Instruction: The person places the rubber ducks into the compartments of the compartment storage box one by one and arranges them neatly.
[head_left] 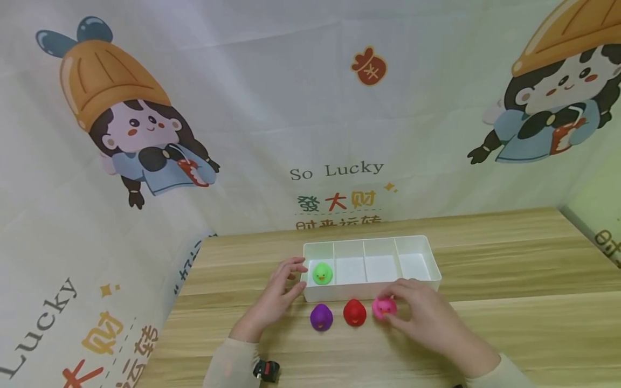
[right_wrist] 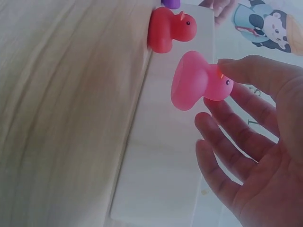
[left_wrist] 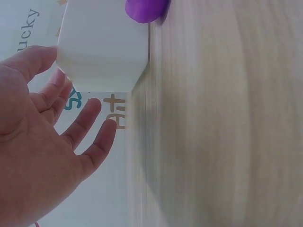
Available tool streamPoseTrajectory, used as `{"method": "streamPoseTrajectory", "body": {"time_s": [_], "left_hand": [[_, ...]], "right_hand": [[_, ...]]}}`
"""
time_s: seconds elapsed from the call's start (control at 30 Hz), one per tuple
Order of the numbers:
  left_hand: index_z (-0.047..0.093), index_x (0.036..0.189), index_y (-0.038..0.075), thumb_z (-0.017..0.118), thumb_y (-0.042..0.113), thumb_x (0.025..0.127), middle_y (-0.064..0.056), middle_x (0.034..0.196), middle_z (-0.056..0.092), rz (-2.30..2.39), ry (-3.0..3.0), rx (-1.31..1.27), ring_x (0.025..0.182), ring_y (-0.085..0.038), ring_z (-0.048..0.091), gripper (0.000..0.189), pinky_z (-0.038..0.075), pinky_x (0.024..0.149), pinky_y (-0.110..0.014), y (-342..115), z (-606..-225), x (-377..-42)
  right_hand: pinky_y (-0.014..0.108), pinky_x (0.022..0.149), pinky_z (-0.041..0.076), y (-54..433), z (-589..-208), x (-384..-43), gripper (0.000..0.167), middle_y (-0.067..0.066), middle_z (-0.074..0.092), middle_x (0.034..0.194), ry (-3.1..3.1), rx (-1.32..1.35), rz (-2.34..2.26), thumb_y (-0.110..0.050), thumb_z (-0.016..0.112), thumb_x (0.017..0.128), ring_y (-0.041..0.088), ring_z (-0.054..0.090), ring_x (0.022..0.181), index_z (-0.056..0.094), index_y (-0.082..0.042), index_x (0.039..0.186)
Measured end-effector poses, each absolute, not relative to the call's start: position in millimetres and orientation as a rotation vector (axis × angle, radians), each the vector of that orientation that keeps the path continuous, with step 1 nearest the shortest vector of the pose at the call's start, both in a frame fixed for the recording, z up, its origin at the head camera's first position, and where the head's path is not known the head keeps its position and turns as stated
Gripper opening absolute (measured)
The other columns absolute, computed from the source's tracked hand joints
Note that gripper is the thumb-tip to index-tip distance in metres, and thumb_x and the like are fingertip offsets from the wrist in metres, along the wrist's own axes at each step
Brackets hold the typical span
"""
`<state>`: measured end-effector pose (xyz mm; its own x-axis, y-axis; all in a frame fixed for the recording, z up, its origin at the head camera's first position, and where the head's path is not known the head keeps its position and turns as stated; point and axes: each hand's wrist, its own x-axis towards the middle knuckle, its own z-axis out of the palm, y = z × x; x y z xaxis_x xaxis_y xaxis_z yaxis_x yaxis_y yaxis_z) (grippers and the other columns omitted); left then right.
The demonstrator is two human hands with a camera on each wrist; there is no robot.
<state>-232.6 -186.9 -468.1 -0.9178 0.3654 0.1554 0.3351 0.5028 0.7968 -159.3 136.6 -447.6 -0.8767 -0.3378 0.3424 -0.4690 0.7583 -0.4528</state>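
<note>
Two bare hands work over a wooden table [head_left: 514,258]. Left hand [head_left: 274,295]: fingers apart and slightly bent, nothing gripped; positioned at the left end of a white tray [head_left: 339,293], thumb tip at its edge, firmness of contact cannot be told. Right hand [head_left: 427,315]: thumb and fingers pinch a pink duck [right_wrist: 191,82] by the head, lower fingers loosely bent and spread. Pink duck located in front of the tray, right of centre; right wrist view shows it tilted, base raised off the table. Red duck [head_left: 354,312] and purple duck [head_left: 321,318] stand to its left, in a row before the tray. Green duck [head_left: 322,274] sits in the leftmost of four compartments.

Writing: backdrop cloth [head_left: 267,108] reads "So Lucky" [head_left: 337,171] at centre, 發大财 in coloured characters below; next line, 时来运转, partly cut off by the table's rear edge. Left portion of cloth: "Lucky", large and slanted, plus 大, 财 and 运转. Red pouch print [head_left: 369,66], above, bears one character, identity uncertain.
</note>
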Motion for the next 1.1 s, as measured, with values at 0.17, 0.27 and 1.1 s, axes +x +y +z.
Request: {"method": "streamPoseTrajectory", "body": {"time_s": [0.17,0.27,1.1], "left_hand": [[0.057,0.127,0.006,0.060,0.006,0.102,-0.015,0.159,0.041,1.424,2.697,0.624,0.127,-0.036,0.048,0.025,0.045,0.107,-0.059,-185.3,-465.9,-231.9],[0.058,0.126,0.006,0.060,0.006,0.102,-0.015,0.159,0.042,1.427,2.701,0.622,0.129,-0.036,0.048,0.025,0.043,0.108,-0.060,-184.1,-464.7,-231.7],[0.057,0.127,0.005,0.060,0.007,0.102,-0.015,0.157,0.043,1.411,2.719,0.632,0.127,-0.038,0.048,0.025,0.041,0.109,-0.062,-185.3,-465.2,-229.9]], "right_hand": [[0.034,0.087,0.060,136.5,-443.2,-159.6,0.027,-0.015,0.072,0.103,-2.694,0.642,0.781,-0.026,0.089,0.081,0.011,0.067,0.098,0.075,-0.024,0.104],[0.034,0.085,0.060,136.4,-439.3,-159.5,0.025,-0.014,0.072,0.102,-2.680,0.654,0.777,-0.025,0.088,0.082,0.012,0.067,0.097,0.075,-0.024,0.103],[0.031,0.083,0.060,129.5,-434.6,-161.2,0.029,-0.015,0.072,0.103,-2.537,0.717,0.755,-0.021,0.089,0.080,0.007,0.066,0.096,0.075,-0.023,0.105]]}}
